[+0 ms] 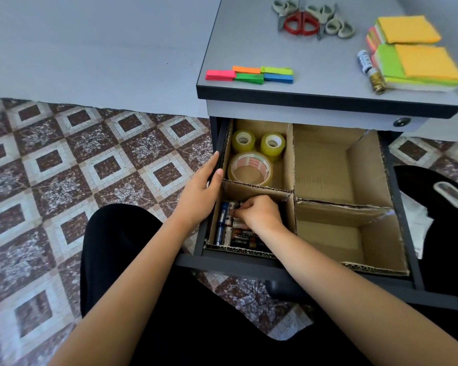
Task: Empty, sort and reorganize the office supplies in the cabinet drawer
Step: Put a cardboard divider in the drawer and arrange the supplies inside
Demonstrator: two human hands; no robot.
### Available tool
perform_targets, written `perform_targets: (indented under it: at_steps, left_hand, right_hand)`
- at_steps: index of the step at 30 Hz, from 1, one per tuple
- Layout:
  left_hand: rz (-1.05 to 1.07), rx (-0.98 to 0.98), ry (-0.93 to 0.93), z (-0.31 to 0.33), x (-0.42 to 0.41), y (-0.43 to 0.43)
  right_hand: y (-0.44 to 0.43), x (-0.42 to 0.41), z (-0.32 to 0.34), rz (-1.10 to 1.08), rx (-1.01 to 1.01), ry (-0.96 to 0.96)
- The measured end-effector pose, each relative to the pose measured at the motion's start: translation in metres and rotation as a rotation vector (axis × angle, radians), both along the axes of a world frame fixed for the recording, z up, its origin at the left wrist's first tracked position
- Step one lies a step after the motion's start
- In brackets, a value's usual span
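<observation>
The open drawer (402, 207) holds a cardboard divider (292, 165) with four compartments. Three tape rolls (250, 169) lie in the back left one. Several batteries (225, 228) lie in the front left one, where my right hand (259, 213) reaches in with curled fingers pinching batteries. My left hand (201, 191) rests on the drawer's left side edge, thumb inside against the cardboard. Both right compartments are bare cardboard. On the cabinet top (249, 48) lie several scissors (310, 19), coloured sticky flags (251, 74), sticky note pads (418, 51) and two batteries (369, 68).
Patterned floor tiles (90, 167) spread to the left of the cabinet. My dark-clothed legs (122, 247) are right in front of the drawer. A black bag with a white handle (450, 196) sits to the right of the drawer. A grey wall (90, 43) stands behind.
</observation>
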State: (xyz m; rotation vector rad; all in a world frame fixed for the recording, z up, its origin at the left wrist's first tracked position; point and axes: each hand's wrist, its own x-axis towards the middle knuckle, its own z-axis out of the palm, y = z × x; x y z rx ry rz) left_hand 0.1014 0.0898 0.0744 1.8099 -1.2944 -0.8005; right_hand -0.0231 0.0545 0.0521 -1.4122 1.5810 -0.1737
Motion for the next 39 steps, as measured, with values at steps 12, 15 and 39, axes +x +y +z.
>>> perform_targets:
  at_steps: [12, 15, 39]
  left_hand:
    - [0.045, -0.2, -0.259, 0.017, 0.006, -0.005]
    - [0.035, -0.279, -0.267, 0.038, 0.001, -0.012]
    - [-0.268, -0.358, -0.559, 0.158, -0.11, -0.19]
  right_hand:
    - [0.016, -0.041, 0.073, 0.054, -0.287, -0.388]
    - [0.006, -0.055, 0.099, 0.029, -0.381, -0.409]
    - [-0.168, -0.152, 0.202, -0.084, -0.889, 0.087]
